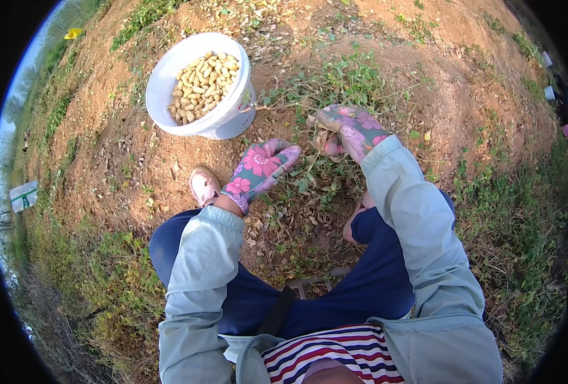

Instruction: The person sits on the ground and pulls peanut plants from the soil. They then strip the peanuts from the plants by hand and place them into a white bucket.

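My left hand (262, 168), in a flowered work glove, is held with bent fingers below the bucket, over the soil; whether something small is between its fingertips cannot be seen. My right hand (349, 132), in a matching glove, grips the dry base of an uprooted peanut plant (356, 77), whose leafy stems spread above and below the hand. At upper left a white plastic bucket (156, 96) stands tilted in the view, partly filled with unshelled peanuts (204, 84). A thin root or stem reaches from the plant towards the bucket's side.
Both pink shoes rest on reddish soil; the left one (204, 186) is near the bucket. Leafy debris (313, 206) lies between my legs. Green weeds (514, 249) grow at right. A white bag (23, 196) is far left, a yellow thing (73, 33) at upper left.
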Tool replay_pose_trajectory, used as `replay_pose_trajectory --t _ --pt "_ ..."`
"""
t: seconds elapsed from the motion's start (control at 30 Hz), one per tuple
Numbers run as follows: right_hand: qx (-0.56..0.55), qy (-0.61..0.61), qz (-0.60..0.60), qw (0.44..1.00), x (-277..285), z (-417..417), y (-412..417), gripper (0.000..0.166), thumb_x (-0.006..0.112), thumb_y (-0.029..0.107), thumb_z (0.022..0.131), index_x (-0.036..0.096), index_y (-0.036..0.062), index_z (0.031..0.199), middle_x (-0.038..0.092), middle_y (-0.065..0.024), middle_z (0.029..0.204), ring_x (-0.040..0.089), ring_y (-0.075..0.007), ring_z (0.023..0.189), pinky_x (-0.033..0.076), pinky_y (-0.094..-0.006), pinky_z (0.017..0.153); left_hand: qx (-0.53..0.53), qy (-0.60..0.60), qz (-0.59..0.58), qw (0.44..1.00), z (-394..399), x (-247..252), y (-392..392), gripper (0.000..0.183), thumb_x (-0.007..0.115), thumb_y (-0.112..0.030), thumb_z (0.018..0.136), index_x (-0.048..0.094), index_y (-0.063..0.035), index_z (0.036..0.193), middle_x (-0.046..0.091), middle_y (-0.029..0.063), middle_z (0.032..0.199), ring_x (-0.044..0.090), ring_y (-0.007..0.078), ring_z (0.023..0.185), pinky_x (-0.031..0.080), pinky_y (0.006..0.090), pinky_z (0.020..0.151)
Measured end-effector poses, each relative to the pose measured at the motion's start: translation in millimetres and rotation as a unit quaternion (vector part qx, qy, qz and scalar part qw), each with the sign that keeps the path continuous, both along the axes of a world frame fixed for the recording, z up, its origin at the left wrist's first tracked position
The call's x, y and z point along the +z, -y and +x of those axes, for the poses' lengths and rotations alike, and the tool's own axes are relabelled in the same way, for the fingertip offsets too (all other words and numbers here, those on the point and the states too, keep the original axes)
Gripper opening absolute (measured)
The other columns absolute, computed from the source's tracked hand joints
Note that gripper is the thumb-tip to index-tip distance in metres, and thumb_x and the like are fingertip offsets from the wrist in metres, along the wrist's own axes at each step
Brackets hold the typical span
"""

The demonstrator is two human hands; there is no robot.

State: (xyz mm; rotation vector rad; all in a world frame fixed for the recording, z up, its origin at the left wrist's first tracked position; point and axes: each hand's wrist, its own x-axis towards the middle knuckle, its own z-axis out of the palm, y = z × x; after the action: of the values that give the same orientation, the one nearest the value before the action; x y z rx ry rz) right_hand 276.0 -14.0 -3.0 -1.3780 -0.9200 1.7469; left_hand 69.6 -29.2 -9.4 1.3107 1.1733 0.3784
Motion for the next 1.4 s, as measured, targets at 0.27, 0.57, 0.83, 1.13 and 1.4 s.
replay_pose_trajectory --t 0.27,0.57,0.83,1.13,1.4 --pt "-0.017 -0.010 -0.042 0.999 10 -16 6 0.031 0.057 0.032 0.082 0.055 0.0071 0.100 0.058 -0.0028 0.078 0.053 -0.0104 0.052 0.044 -0.0239 0.048 -0.035 0.041 -0.009 0.999 4 1 6 0.022 0.057 -0.021 0.082 0.058 -0.0014 0.092 0.061 0.0034 0.075 0.056 0.0092 0.070 0.042 0.0223 0.061" --pt "0.010 0.066 0.011 0.998 7 -5 0 0.035 0.056 0.037 0.081 0.054 0.0044 0.093 0.059 -0.0062 0.068 0.056 -0.0131 0.051 0.045 -0.0252 0.048 0.079 0.207 -0.103 0.970 1 8 8 0.020 0.056 -0.021 0.083 0.057 -0.0032 0.093 0.061 0.0052 0.077 0.057 0.0120 0.069 0.044 0.0237 0.061" --pt "0.170 0.150 0.005 0.974 10 -11 1 0.023 0.060 0.026 0.080 0.059 0.0031 0.083 0.060 -0.0056 0.065 0.057 -0.0120 0.049 0.042 -0.0214 0.043 0.153 0.209 -0.079 0.963 -5 -11 3 0.022 0.058 -0.017 0.081 0.054 -0.0027 0.096 0.061 0.0087 0.088 0.059 0.0163 0.077 0.048 0.0293 0.068" --pt "0.194 0.038 0.036 0.980 2 -36 21 0.016 0.064 0.018 0.076 0.060 0.0039 0.084 0.056 -0.0024 0.067 0.051 -0.0087 0.053 0.042 -0.0214 0.047 0.169 0.282 -0.075 0.941 -3 -8 3 0.021 0.059 -0.018 0.081 0.056 -0.0048 0.096 0.060 0.0028 0.087 0.055 0.0104 0.080 0.041 0.0233 0.068" --pt "0.174 0.073 0.072 0.979 -13 -28 14 0.018 0.063 0.020 0.076 0.060 0.0040 0.084 0.057 -0.0029 0.064 0.053 -0.0097 0.050 0.043 -0.0217 0.045 0.133 0.179 -0.015 0.975 2 -1 3 0.022 0.060 -0.017 0.081 0.056 -0.0035 0.098 0.060 0.0045 0.089 0.057 0.0105 0.077 0.046 0.0249 0.068"
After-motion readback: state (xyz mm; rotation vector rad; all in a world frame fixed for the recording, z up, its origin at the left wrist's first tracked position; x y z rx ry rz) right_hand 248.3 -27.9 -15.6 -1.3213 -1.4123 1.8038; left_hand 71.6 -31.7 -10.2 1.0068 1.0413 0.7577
